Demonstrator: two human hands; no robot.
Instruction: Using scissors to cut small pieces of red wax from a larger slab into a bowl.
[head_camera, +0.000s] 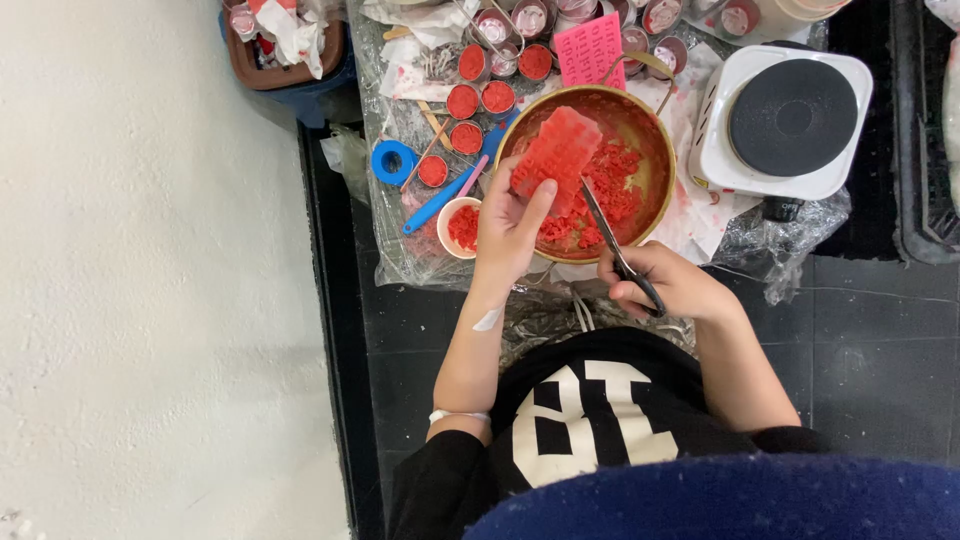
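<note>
The fingers of the left hand (508, 232) pinch the lower end of a red wax slab (556, 152), thumb laid up its face, the others behind it. The slab stands tilted over the near left part of a brass-coloured bowl (655, 135). The right hand (672, 283) is closed through the black handles of a pair of scissors (612, 247); its fingers are curled tight around them, and the blades point up and to the left, the tips just beside the slab's lower right edge (whether the blades touch the wax cannot be told).

Below slab and blades, the bowl holds a heap of red wax pieces (610, 190), piled mostly toward its near side.

Just beside the left hand stands a small white cup (458, 226) with more red bits in it. Beyond it lie a blue stick-like tool (440, 203), a blue roll of tape (392, 161) and several small round tins (470, 105) filled with red wax. A pink card (591, 49) sits behind the bowl. To the right, on the same plastic-covered worktop (395, 250), stands a white single-plate electric hob (785, 120) with a dark round plate, near the bowl but not touching it.
</note>
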